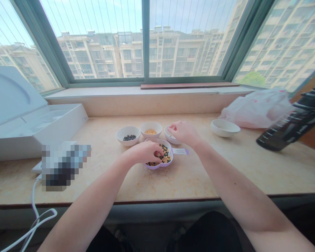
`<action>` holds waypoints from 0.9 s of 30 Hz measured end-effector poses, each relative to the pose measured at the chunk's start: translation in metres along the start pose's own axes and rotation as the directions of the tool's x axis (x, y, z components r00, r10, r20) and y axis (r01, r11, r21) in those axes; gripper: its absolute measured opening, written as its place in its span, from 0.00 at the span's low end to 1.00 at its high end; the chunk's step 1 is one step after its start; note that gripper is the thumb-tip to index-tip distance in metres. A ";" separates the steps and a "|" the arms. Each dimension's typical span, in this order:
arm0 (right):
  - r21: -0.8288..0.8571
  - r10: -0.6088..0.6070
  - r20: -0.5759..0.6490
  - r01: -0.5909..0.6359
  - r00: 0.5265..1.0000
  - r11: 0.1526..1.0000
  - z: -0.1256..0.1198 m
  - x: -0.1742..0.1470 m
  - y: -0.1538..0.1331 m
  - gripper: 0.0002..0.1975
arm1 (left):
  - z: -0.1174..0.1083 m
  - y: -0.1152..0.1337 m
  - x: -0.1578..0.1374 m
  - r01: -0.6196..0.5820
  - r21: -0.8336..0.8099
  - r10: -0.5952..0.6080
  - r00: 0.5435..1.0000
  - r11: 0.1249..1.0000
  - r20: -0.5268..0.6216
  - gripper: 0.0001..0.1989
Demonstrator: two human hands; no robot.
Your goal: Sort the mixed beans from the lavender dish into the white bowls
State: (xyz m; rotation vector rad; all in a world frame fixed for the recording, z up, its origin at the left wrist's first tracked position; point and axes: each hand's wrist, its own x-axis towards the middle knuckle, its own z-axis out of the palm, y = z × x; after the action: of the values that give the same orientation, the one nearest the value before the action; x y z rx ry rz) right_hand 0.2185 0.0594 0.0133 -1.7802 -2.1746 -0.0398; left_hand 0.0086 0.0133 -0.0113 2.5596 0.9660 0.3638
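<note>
My left hand reaches over a purple-rimmed, lobed bowl of mixed black and yellow beans. Its thumb and fingers are curved and apart, with the tips at the beans. My right hand hovers above a small white bowl, fingertips pinched together; anything between them is too small to make out. That bowl's inside is partly covered by the hand. Left of it stand a white bowl of yellow kernels and a white bowl of black beans.
Another white bowl sits to the right, before a plastic bag and a dark bottle. An open white box and a white cable are at left. A labelled purple handle extends from the lobed bowl.
</note>
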 end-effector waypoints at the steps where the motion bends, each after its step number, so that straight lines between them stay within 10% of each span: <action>1: 0.007 -0.017 -0.005 0.017 1.000 1.000 0.001 0.000 -0.001 0.17 | 0.001 0.000 0.000 -0.002 -0.012 0.002 1.000 1.000 -0.008 0.09; 21: 0.117 -0.092 0.001 0.091 0.996 0.989 0.008 -0.001 -0.008 0.16 | -0.003 0.005 0.000 -0.015 -0.011 0.014 0.999 1.000 -0.050 0.08; 27: 0.129 -0.099 -0.007 0.099 0.995 0.987 0.008 -0.002 -0.008 0.16 | -0.015 0.000 -0.002 0.007 -0.105 -0.040 0.948 0.994 -0.317 0.07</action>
State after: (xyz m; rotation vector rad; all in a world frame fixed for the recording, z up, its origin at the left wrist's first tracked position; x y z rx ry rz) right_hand 0.2093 0.0580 0.0067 -1.6018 -2.2102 0.0754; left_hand 0.0015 0.0158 0.0021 2.4380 1.0551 0.8193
